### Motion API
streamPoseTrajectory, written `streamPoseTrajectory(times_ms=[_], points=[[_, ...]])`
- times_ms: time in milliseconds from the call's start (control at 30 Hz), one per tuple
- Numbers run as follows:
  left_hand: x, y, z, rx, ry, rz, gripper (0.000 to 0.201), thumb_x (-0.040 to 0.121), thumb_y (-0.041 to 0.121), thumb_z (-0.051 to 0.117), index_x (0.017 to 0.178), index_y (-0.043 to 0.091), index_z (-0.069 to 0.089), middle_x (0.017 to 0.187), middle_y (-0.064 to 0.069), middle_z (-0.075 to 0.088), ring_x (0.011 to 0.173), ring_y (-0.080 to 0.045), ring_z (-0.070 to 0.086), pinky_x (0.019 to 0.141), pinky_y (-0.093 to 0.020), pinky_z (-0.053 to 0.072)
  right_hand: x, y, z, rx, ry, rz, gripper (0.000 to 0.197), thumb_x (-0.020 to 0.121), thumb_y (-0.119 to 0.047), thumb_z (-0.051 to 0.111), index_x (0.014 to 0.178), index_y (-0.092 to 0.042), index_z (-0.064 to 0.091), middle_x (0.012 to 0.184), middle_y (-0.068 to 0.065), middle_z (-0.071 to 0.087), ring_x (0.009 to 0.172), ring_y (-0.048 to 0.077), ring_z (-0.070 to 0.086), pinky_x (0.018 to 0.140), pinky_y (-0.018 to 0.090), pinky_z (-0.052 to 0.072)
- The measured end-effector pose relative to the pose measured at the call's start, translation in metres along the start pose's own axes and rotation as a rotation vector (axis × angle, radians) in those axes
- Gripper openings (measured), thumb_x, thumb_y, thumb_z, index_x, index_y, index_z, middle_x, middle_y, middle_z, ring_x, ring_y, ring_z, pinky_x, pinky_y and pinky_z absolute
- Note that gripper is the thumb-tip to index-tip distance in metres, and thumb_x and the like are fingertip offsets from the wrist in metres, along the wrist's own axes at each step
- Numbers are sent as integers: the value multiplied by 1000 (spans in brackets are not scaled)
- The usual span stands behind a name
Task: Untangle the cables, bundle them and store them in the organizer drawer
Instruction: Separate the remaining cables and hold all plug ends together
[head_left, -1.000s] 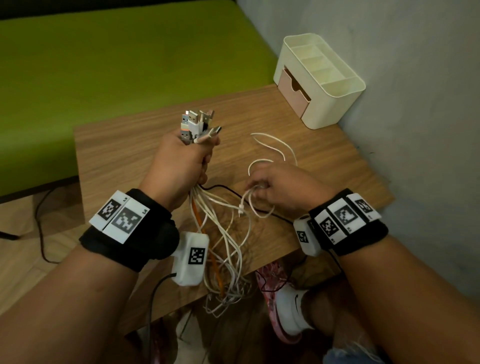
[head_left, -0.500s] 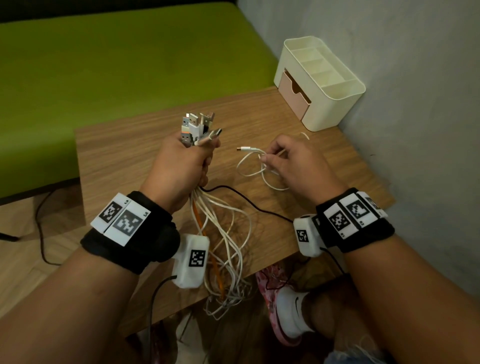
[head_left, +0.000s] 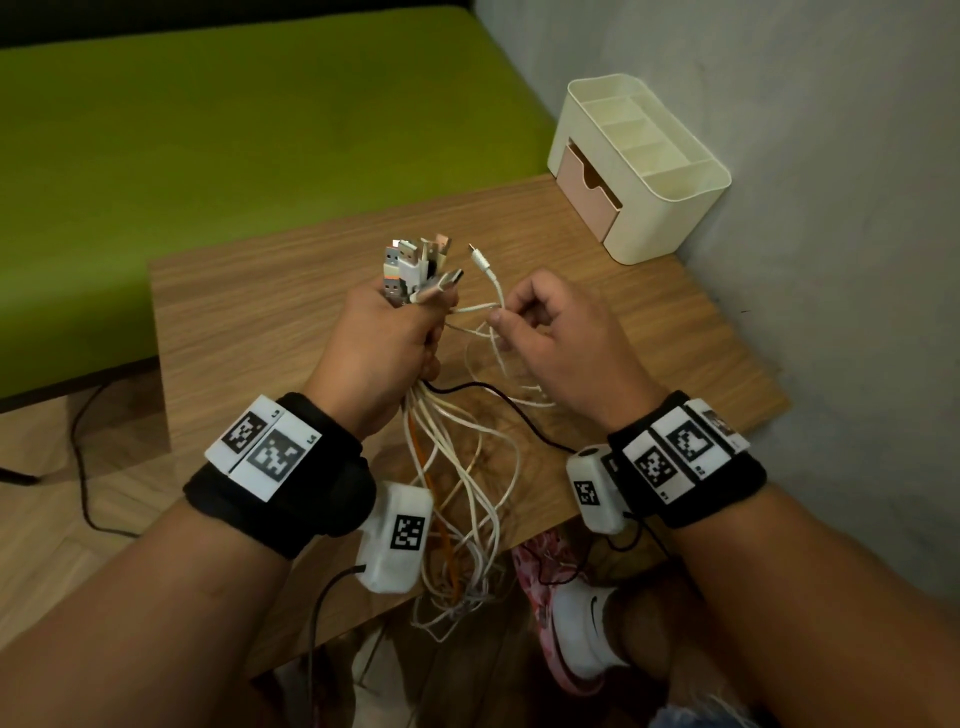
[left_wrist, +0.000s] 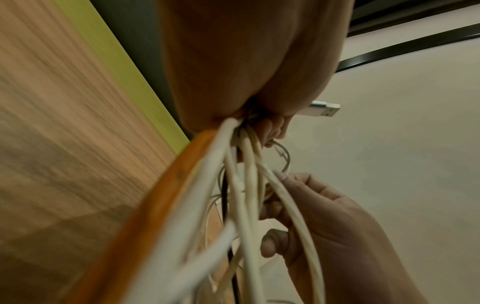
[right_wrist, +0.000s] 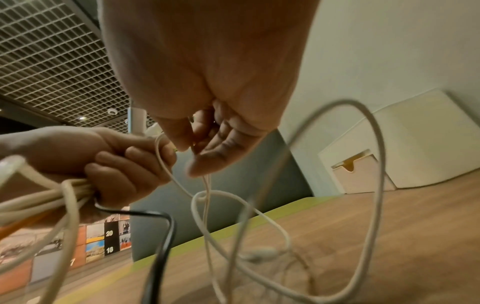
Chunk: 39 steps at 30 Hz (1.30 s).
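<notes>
My left hand (head_left: 384, 343) grips a bundle of cables (head_left: 457, 467), white ones plus an orange and a black one, just below their USB plugs (head_left: 415, 267), which stick up out of the fist. The cables hang down over the table's front edge. My right hand (head_left: 550, 332) pinches one thin white cable (head_left: 491, 280) right beside the left fist; its small plug (head_left: 472, 250) points up. In the right wrist view that white cable (right_wrist: 374, 185) loops down onto the table. The cream organizer (head_left: 644, 166) with its pink drawer (head_left: 589, 195) stands at the table's far right corner.
The wooden table (head_left: 260, 301) stands against a grey wall (head_left: 831, 208) on the right, with a green surface (head_left: 234, 114) behind it. A foot in a white sock and pink shoe (head_left: 566, 623) shows below the front edge. A black cord (head_left: 83, 467) lies on the floor at left.
My right hand lifted the thin white cable off the table and carried it left to the left fist; its plug end now points up beside the other plugs. The left hand stayed put.
</notes>
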<state>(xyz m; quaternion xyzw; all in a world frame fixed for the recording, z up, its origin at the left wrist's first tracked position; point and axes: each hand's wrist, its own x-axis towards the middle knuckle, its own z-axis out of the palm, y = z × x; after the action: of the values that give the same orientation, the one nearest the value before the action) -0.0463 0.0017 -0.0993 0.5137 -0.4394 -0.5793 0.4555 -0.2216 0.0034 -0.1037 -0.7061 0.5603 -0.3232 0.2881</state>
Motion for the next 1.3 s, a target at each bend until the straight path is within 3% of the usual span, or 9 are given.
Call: streamPoseTrajectory(times_ms=[300,500,667,833,967,1067,1167,1233,1300], points=[[-1,1,2,-97,-74,-20,12,96,16,60,95,4,57,55,3,29,44,-8,24,42,-20,22,-2,-1,8,-183,77,-347,11,90,-12,64,82,-5,59,74,0,54,60,11,43,52,25,35],[-3,3,1,-90,-119,-12,19,78,14,73,75,16,54,60,-2,30,43,-8,24,41,-22,21,-5,-2,15,-217,26,-411,7,89,-13,61,87,-6,61,78,2,57,64,16,50,54,37,43],[-3,6,-2,-98,-78,20,19,91,9,64,76,14,54,64,-7,28,43,-9,23,43,-25,17,-6,-9,15,-44,-24,-300,12,90,-15,64,101,-10,64,69,-2,57,56,7,48,56,13,33],[-3,8,-5,-126,-66,80,15,86,19,64,79,16,52,70,-7,29,45,-9,23,43,-22,19,2,-2,4,-300,-238,-113,26,95,-44,57,90,-20,65,82,-12,50,75,2,48,68,26,39],[-3,6,-3,-127,-30,125,17,93,18,59,76,17,55,57,5,38,49,-9,35,46,-25,28,7,6,-6,-437,-125,155,41,95,-56,49,108,-22,68,103,-6,49,94,11,53,80,31,45],[-3,5,-2,-209,0,131,20,100,24,53,81,18,57,71,6,56,72,-11,57,68,-30,51,7,9,-7,-406,-74,168,39,96,-55,48,107,-25,71,114,-5,43,107,11,45,88,35,45],[-1,7,-1,-419,-20,81,26,102,28,46,87,9,54,80,-5,63,98,-25,67,94,-39,55,5,11,-5,-433,-62,61,26,95,-47,55,104,-30,73,134,-4,39,122,12,36,104,46,35],[-3,10,0,-487,-40,64,28,102,31,44,84,11,50,69,-4,57,85,-25,70,87,-40,58,4,9,-3,-324,-7,-79,16,93,-38,62,102,-33,73,134,-2,41,122,14,37,104,48,35],[-5,12,2,-522,-66,59,31,103,34,41,78,15,43,57,1,40,57,-14,58,67,-35,58,2,6,-2,-142,34,-196,14,91,-34,64,101,-34,75,128,-1,46,119,17,41,101,46,40]])
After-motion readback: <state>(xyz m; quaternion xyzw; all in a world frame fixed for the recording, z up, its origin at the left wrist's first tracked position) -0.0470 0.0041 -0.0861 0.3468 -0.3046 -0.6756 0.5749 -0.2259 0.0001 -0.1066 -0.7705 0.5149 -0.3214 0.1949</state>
